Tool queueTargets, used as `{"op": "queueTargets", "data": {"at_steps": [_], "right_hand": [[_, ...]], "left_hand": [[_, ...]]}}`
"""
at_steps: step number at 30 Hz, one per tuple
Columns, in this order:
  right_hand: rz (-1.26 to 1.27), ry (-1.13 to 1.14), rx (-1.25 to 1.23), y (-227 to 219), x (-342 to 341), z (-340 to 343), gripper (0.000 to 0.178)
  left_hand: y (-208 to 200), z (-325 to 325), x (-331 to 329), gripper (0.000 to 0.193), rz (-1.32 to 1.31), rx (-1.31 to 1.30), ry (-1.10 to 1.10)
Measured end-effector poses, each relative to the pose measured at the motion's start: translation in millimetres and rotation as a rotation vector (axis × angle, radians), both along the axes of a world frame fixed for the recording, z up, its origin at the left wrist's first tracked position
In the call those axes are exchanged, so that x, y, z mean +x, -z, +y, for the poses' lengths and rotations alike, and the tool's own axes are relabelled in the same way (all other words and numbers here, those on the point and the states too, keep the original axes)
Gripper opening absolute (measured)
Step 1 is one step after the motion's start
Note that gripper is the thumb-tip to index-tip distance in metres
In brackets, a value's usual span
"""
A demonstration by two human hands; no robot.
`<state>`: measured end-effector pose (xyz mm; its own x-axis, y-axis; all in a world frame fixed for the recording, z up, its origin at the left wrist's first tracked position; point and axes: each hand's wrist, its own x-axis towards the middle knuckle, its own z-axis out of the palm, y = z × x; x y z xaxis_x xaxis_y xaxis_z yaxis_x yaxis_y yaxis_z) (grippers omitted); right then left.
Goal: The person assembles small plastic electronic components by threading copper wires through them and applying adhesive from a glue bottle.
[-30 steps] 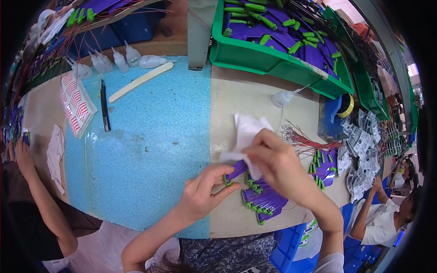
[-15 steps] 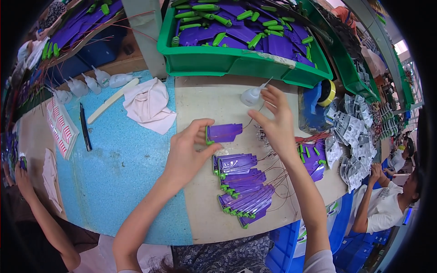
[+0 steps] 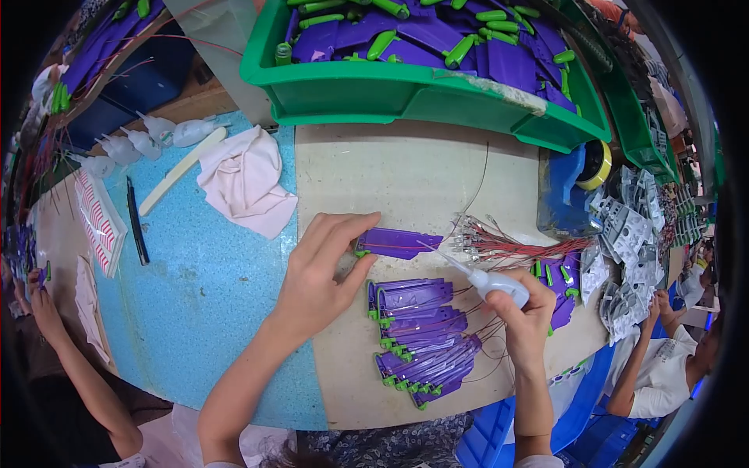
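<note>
Between its thumb and fingers my left hand [image 3: 324, 269] grips the green end of a purple plastic piece [image 3: 402, 242], with a red wire lying along it. My right hand [image 3: 529, 313] is closed round a small white squeeze bottle [image 3: 499, 287] with a long thin needle tip. That tip points up and left and reaches the piece's right end; whether it touches, I cannot tell. Below my hands, similar purple pieces [image 3: 425, 355] with green ends and thin wires lie in overlapping rows. A bundle of red wires [image 3: 523, 248] with small metallic ends lies beyond my right hand.
A green bin [image 3: 343, 93] of purple and green parts stands at the back. White cloth [image 3: 246, 183], a black pen-like tool [image 3: 137, 226], a pale stick [image 3: 179, 173] and several squeeze bottles [image 3: 142, 144] lie left. Yellow tape [image 3: 597, 164] and grey parts [image 3: 624, 226] sit right. Other people work on both sides.
My right hand has taken the squeeze bottle from near the green bin and brought it down towards the purple piece. The left hand still holds that piece, now turned to show the wire.
</note>
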<state>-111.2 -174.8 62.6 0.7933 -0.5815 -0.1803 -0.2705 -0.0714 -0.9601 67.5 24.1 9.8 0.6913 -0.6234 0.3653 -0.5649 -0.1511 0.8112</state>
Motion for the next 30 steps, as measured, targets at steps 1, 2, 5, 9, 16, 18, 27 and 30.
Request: {"op": "queueTargets", "data": {"at_steps": [1, 2, 5, 9, 16, 18, 27, 30], "right_hand": [[0.004, 0.004, 0.005, 1, 1, 0, 0.017], [-0.068, 0.04, -0.039, 2, 5, 1, 0.017], [-0.114, 0.075, -0.083, 5, 13, 7, 0.016], [-0.078, 0.077, -0.081, 5, 20, 8, 0.015], [-0.02, 0.082, -0.119, 6, 18, 2, 0.017], [-0.041, 0.192, -0.041, 8, 8, -5, 0.021], [-0.244, 0.206, 0.057, 0, -6, 6, 0.025], [-0.18, 0.133, -0.098, 2, -5, 8, 0.022]], "left_hand": [[-2, -1, 0, 0.05, -0.025, -0.006, 0.006], [-4, -3, 0, 0.05, -0.021, -0.001, 0.01], [-3, -2, 1, 0.05, -0.001, 0.005, 0.031], [-2, 1, 2, 0.051, -0.007, 0.017, 0.027], [-1, 1, 1, 0.052, 0.002, 0.022, 0.027], [-9, -1, 3, 0.049, -0.099, 0.037, 0.001], [-10, 12, -15, 0.036, -0.125, 0.163, 0.276], [-11, 9, -5, 0.044, -0.244, 0.16, 0.187]]}}
